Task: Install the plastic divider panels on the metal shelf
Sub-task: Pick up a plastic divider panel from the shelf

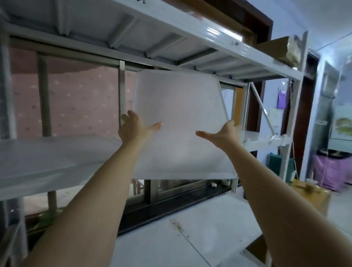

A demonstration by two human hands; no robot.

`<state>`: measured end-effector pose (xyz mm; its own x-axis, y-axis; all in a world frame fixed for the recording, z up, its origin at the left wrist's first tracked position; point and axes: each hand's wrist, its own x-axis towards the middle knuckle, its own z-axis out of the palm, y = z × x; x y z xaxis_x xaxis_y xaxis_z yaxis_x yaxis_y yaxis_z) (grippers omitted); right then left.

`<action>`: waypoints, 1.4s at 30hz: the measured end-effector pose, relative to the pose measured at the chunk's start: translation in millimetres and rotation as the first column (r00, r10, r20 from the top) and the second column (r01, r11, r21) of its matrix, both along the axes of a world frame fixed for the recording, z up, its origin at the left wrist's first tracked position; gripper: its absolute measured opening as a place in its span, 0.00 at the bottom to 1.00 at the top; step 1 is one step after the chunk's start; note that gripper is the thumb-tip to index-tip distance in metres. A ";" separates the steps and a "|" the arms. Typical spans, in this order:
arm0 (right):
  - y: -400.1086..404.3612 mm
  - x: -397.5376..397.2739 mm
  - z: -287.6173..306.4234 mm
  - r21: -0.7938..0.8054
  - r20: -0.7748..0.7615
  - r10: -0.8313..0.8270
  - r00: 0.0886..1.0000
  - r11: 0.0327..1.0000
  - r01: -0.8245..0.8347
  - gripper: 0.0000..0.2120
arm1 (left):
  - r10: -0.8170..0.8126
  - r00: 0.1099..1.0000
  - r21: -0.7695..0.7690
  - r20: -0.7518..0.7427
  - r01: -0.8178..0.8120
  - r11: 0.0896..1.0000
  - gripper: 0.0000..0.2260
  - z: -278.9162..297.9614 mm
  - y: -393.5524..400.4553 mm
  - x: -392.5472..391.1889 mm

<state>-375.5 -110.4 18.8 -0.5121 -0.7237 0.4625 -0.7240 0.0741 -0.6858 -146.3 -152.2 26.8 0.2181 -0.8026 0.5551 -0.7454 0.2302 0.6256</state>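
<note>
A translucent white plastic divider panel (179, 104) is tilted up between the middle and upper levels of the white metal shelf (217, 43), its top edge close under the upper level and its bottom edge near the shelf's front. My left hand (135, 125) grips the panel's left edge, thumb on the front face. My right hand (222, 133) grips the right edge the same way. Another white panel (45, 162) lies flat on the middle level to the left.
A window with a pink dotted curtain (76, 98) is behind the shelf. Cardboard boxes (277, 48) sit on the top level. A white lower level (195, 233) lies below. To the right is open floor with a brown box (311, 195) and purple-covered furniture (331, 171).
</note>
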 end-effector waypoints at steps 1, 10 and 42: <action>4.4 -13.1 -0.9 0.004 -0.011 -0.024 1.000 1.000 0.024 0.60 | -0.019 1.000 0.006 0.002 0.019 1.000 0.48 -0.8 0.2 -14.2; 57.4 -165.7 -24.0 0.007 0.052 -0.164 0.985 0.986 0.164 0.58 | -0.250 0.968 0.109 0.034 0.245 0.963 0.51 -16.4 20.2 -176.6; 90.2 -524.7 -81.1 0.096 0.091 -0.422 0.902 0.905 0.414 0.60 | -0.508 0.858 0.183 0.081 0.488 0.854 0.51 -61.2 -16.3 -578.6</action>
<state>-900.3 -20.2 -62.2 -0.8183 -0.4614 0.3428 -0.5383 0.4061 -0.7384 -724.8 -168.5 -34.4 -0.2946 -0.8607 0.4152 -0.6284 0.5018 0.5944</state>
